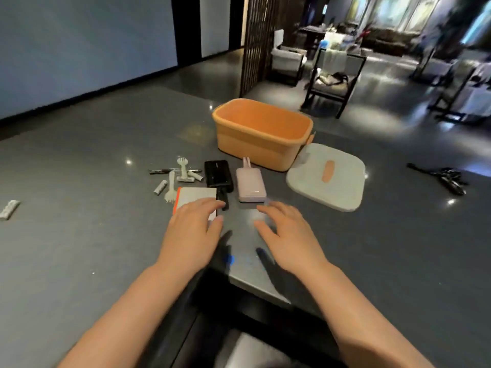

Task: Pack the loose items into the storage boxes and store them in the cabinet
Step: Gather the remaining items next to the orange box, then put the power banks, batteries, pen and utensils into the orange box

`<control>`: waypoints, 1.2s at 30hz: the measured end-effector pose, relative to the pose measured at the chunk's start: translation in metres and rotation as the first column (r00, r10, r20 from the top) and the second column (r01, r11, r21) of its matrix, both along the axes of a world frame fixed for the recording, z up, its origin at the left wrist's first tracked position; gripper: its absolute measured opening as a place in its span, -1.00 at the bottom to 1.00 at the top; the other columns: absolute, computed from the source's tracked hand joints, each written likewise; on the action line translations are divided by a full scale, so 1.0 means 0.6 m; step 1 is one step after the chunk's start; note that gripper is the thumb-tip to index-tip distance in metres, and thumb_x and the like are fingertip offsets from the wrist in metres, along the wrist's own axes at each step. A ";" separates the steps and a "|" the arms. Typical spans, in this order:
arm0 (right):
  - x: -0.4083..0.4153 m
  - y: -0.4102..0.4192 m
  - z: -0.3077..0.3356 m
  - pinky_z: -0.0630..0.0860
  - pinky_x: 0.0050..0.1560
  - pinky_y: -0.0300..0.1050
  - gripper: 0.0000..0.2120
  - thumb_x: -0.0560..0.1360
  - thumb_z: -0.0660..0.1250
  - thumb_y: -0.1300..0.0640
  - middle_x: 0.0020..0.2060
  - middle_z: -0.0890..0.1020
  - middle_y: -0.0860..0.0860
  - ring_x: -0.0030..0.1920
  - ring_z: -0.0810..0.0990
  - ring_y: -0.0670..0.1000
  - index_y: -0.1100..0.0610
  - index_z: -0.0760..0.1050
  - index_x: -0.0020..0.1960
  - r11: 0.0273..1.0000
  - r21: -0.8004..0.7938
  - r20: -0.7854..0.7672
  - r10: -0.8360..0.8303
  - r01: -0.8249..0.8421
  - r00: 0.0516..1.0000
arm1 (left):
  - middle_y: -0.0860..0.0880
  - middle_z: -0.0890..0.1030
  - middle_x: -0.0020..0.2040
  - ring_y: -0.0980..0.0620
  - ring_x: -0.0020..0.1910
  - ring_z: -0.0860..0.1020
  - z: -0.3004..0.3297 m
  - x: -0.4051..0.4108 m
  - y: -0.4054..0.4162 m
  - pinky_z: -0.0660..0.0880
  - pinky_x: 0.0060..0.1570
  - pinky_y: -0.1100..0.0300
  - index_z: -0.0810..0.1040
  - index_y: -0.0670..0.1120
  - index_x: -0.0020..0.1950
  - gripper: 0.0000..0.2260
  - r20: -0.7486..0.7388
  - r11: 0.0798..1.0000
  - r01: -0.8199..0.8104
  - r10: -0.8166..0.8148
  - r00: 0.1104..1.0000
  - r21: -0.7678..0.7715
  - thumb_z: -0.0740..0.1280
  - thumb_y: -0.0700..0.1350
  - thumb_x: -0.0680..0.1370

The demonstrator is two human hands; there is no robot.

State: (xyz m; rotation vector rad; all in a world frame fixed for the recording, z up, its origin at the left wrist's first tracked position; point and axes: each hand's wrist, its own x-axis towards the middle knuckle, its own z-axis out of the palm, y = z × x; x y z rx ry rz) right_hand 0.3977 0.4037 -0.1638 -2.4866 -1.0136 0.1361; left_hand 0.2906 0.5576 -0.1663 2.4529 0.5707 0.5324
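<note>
**Orange storage box stands open and empty while both hands reach for the loose items**

Orange plastic storage box [261, 134] sits uncovered on the far part of the grey stone tabletop [79, 181], with nothing visible inside it. Its pale grey lid with an orange handle strip [326, 176] lies flat just beside it on the right. The loose items lie in a cluster in front of the box: a black rectangular power bank [218, 173], a pink power bank with a short attached cable [251, 185], a white notebook with an orange spine [196, 199], two pale plastic sporks [171, 188], several small white cylindrical batteries [195, 176] and a dark pen [162, 171].

The left hand [192, 229] lies with fingers relaxed and loosely spread over the near edge of the notebook. The right hand [285, 229] is spread and hovers just short of the pink power bank, holding nothing.

Risks, as I judge them: the batteries are round and could roll across the smooth top if brushed. One more white battery [9, 209] lies well apart at the left edge and could be forgotten. The notebook lies flat against the surface, so lifting its edge may be fiddly.

Hard to make out: whether the left fingers actually touch the notebook; motion blur softens the right fingertips. A dark tangled object [449, 177] on the right cannot be identified. No cabinet is in view.
</note>
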 end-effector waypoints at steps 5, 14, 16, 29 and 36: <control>0.084 -0.082 -0.015 0.14 0.42 -0.10 -0.57 0.59 0.10 -0.12 0.43 0.32 -0.04 0.43 0.19 -0.03 -0.03 0.35 0.41 0.999 -0.036 -0.026 -0.038 0.037 0.999 | 0.03 0.48 0.32 0.00 0.30 0.40 -0.010 0.097 -0.064 0.27 0.33 0.08 0.48 0.03 0.30 -0.69 -0.010 1.000 0.026 -0.026 1.000 -0.005 0.24 -0.09 0.55; 0.201 -0.063 -0.051 0.23 0.39 -0.07 -0.56 0.57 0.14 -0.11 0.41 0.35 -0.03 0.40 0.26 -0.01 -0.02 0.33 0.42 1.000 -0.016 -0.050 -0.021 0.020 0.999 | 0.05 0.49 0.32 0.03 0.30 0.40 -0.043 0.176 -0.051 0.28 0.31 0.14 0.48 0.03 0.30 -0.68 -0.083 1.000 -0.023 0.023 0.996 -0.003 0.26 -0.06 0.55; 0.238 -0.045 -0.067 0.11 0.43 -0.09 -0.50 0.59 0.11 -0.12 0.49 0.22 0.01 0.47 0.15 0.01 -0.04 0.20 0.49 0.997 -0.063 -0.038 -0.055 0.053 0.998 | 0.06 0.48 0.33 0.04 0.31 0.39 -0.045 0.203 -0.037 0.27 0.32 0.14 0.47 0.05 0.31 -0.68 -0.092 1.000 -0.008 0.007 0.996 -0.008 0.25 -0.04 0.55; 0.387 0.066 -0.164 -0.05 0.47 0.13 -0.53 0.62 -0.07 -0.13 0.55 -0.02 0.06 0.53 -0.10 0.13 -0.16 0.00 0.51 0.917 -0.345 0.081 -0.183 0.200 0.980 | -0.01 0.29 0.46 -0.04 0.45 0.20 -0.004 0.477 0.043 0.10 0.42 0.02 0.33 0.02 0.42 -0.55 0.075 0.947 0.227 -0.249 0.966 0.227 0.30 0.00 0.54; 0.414 -0.073 -0.185 -0.09 0.46 0.16 -0.58 0.62 -0.15 -0.12 0.55 -0.07 -0.04 0.53 -0.14 0.11 -0.27 -0.05 0.48 0.834 -0.372 0.102 -0.400 0.408 0.911 | 0.01 0.59 0.01 -0.09 0.11 0.46 -0.026 0.562 0.020 0.08 0.34 0.04 0.52 0.02 0.16 -0.79 -0.003 0.919 0.247 -0.258 0.966 0.307 0.28 -0.03 0.53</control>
